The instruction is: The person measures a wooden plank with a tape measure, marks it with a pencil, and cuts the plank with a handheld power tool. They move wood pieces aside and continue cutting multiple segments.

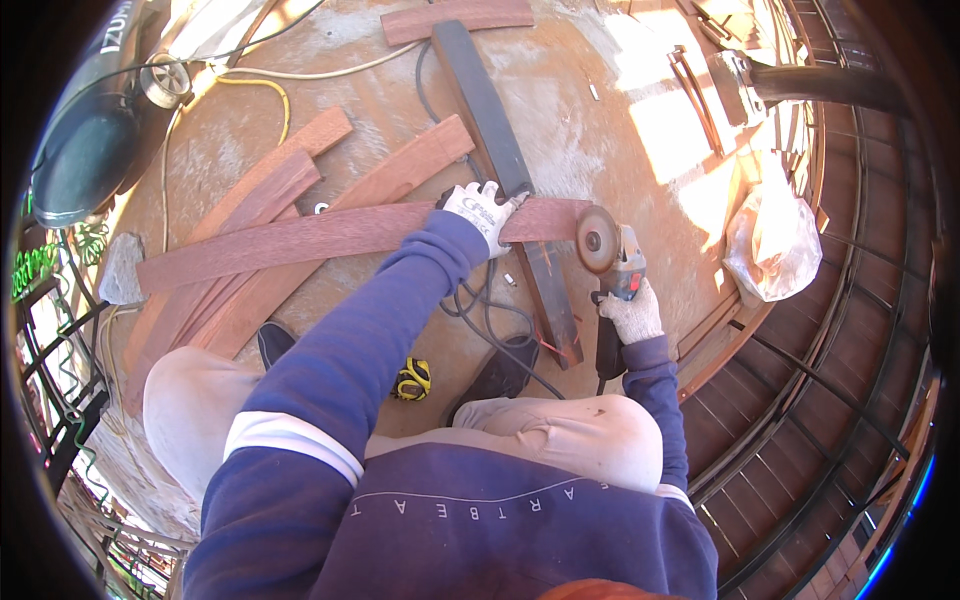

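Note:
My left hand [478,212], in a pale glove, grips a long reddish wooden board [270,240] that lies over other boards and across a dark beam [475,95]. The board's right end rests on the beam. Just right of that end, my right hand [630,310], also gloved, is closed round an angle grinder [625,260]. Its disc [597,240] faces the board end; whether they touch I cannot tell. The grinder's dark cable loops over the ground between my feet.
A dark green tank [85,140] with a wheel stands at upper left. More boards [385,155], a grey stone [123,270] and cords lie around. A yellow tool [413,382] sits between my feet. A plastic bag [770,245] and dark metal framing [830,400] are at right.

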Motion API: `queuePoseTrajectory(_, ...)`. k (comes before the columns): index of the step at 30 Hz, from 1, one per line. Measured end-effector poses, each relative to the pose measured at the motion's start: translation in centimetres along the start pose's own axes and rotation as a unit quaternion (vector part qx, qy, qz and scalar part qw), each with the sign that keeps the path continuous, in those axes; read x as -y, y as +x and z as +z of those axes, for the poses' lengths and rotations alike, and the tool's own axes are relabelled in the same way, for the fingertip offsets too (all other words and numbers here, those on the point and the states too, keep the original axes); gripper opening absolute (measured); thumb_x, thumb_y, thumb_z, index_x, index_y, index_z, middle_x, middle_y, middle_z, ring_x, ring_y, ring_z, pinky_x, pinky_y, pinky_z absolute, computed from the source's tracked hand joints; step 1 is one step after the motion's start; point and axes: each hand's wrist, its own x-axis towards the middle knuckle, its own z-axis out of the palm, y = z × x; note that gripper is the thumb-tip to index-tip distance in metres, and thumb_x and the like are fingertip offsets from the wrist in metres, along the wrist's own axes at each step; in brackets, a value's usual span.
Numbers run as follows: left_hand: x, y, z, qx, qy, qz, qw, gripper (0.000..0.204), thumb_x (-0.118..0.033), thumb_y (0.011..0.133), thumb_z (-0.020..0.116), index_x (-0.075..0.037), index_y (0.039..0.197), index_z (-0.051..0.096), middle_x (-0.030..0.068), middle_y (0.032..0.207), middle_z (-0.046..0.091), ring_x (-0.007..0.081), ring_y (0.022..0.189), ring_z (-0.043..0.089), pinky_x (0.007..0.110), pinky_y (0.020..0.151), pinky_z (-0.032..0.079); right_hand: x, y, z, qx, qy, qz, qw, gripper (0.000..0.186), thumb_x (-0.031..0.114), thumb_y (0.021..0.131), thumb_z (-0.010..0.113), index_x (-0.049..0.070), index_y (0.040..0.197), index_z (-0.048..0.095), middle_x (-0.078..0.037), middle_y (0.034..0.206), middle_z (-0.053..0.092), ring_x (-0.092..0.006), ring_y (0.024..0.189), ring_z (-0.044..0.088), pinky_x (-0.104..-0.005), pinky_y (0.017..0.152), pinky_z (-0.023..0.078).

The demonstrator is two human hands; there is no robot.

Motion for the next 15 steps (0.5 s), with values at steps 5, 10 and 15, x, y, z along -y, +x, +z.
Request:
queuePoseTrajectory(5,-0.1,0.0,-0.2,0.007,-0.005,-0.001,1.0,0.083,-0.053,0.085,0.071,-0.026,0.156,0.037,0.0165,0.138,0.052,0.0315,0.13,0.052,0.048,0.106,0.044,-0.4,0.8,0.1,-0.006,0.006,0.004,1.0,0.053,0.011,0.068,0.083,-0.001,0.115,0.06,-0.01,0.098,0.07,-0.0186,0.087,0.067,-0.0336,0.081,0.054)
queuePoseTrajectory(10,0.1,0.2,-0.1,0.016,-0.01,0.004,1.0,0.083,-0.051,0.086,0.071,-0.024,0.157,0.036,0.0165,0.139,0.051,0.0317,0.13,0.051,0.048,0.106,0.044,1.3,1.0,0.2,-0.003,-0.014,0.004,1.0,0.05,0.01,0.069,0.081,-0.001,0.113,0.06,-0.008,0.097,0.069,-0.0171,0.087,0.065,-0.0326,0.081,0.053)
queuePoseTrajectory(15,0.2,0.1,0.1,0.003,-0.004,0.013,1.0,0.082,-0.049,0.087,0.069,-0.022,0.157,0.036,0.0168,0.137,0.052,0.0316,0.127,0.053,0.047,0.104,0.046,3.1,0.6,0.5,-0.003,-0.03,0.007,1.0,0.048,0.009,0.071,0.08,-0.001,0.113,0.06,-0.006,0.096,0.068,-0.0152,0.086,0.064,-0.0322,0.08,0.053)
